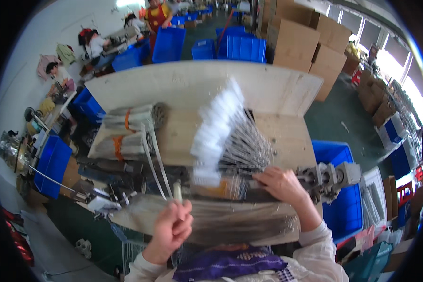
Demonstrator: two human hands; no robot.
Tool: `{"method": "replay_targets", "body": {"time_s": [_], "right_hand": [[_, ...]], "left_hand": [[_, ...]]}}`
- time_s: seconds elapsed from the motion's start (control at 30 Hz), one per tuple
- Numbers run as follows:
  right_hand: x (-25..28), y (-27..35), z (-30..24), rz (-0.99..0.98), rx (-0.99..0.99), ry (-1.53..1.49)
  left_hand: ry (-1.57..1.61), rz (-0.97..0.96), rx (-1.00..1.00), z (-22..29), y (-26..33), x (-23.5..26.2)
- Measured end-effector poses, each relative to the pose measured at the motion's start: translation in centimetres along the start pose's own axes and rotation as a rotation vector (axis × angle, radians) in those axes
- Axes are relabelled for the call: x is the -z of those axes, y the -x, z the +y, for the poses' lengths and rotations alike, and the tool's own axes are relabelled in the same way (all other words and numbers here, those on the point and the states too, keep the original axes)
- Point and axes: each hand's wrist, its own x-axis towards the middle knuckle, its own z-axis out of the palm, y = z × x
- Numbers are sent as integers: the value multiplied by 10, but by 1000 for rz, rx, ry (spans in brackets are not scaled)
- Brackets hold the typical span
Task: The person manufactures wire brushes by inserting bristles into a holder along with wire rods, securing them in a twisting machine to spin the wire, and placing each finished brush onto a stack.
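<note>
My left hand (174,225), in the lower middle, is closed round a short cream-coloured stick (177,191) that stands up from the fingers; its kind is unclear. Just beyond it, two long thin white strips (157,160) slant across the bench. Palm down, my right hand (284,185) rests by the dark rail along the bench; its fingertips look bent, and anything under them is hidden. Close to those fingers lies a fanned bunch of thin grey strands (249,148) with white, blurred tag-like ends (218,127).
Two bundles of grey strands, tied with orange bands (127,120), lie on the left of the wooden bench (286,129). A metal mechanism (329,181) juts out at right, above a blue bin (336,150). Cardboard boxes (296,44) and co-workers (157,19) are farther off.
</note>
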Motion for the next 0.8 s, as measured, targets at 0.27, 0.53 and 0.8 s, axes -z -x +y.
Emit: {"method": "replay_targets", "body": {"time_s": [0.27,0.53,0.8], "right_hand": [[-10,-4,-11,-38,117,-47],[25,-79,63,282,-285,89],[24,0,9,-71,19,-24]], "left_hand": [[94,171,-569,27,53,91],[-1307,-445,121,-42,-72,10],[-1572,-343,-289,-76,-145,-2]]}}
